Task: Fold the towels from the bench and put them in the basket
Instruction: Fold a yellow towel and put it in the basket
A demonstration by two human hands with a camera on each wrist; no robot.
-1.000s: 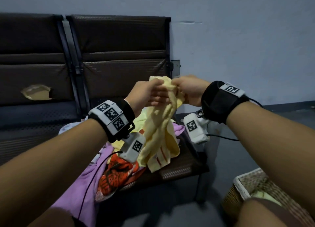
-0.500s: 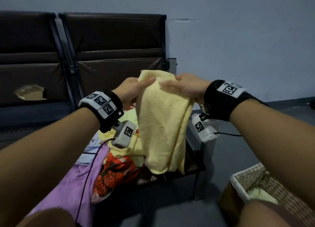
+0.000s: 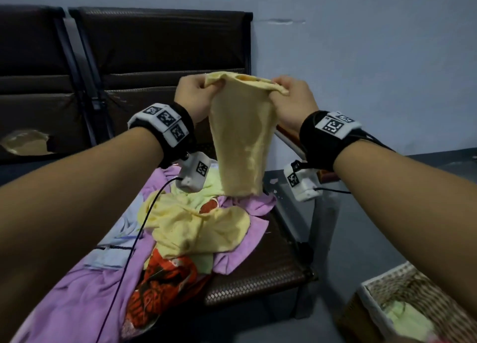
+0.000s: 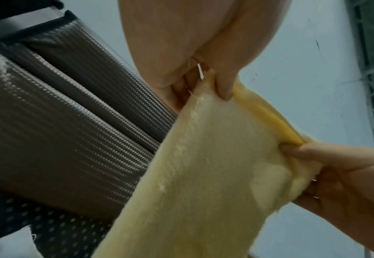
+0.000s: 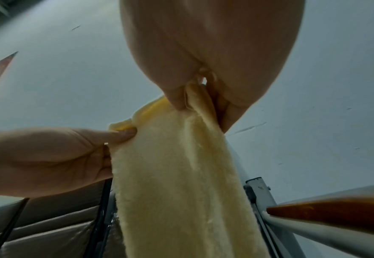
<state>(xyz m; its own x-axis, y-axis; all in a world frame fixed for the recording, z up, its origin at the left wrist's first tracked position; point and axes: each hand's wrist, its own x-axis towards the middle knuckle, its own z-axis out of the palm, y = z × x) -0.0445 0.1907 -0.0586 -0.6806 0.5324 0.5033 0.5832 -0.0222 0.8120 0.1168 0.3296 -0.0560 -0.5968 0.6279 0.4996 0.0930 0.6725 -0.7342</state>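
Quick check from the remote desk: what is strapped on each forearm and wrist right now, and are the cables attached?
Both forearms are bare, no sleeves. Each wrist wears a black band with white blocks printed with black square codes: left band, right band. Under each hangs a small white camera box with another code: left box, right box. A thin black cable runs from each.

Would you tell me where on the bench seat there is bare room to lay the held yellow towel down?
Bare seat shows along the front right corner, between the purple cloth and the seat's right edge. The rest is crowded with heaped towels.
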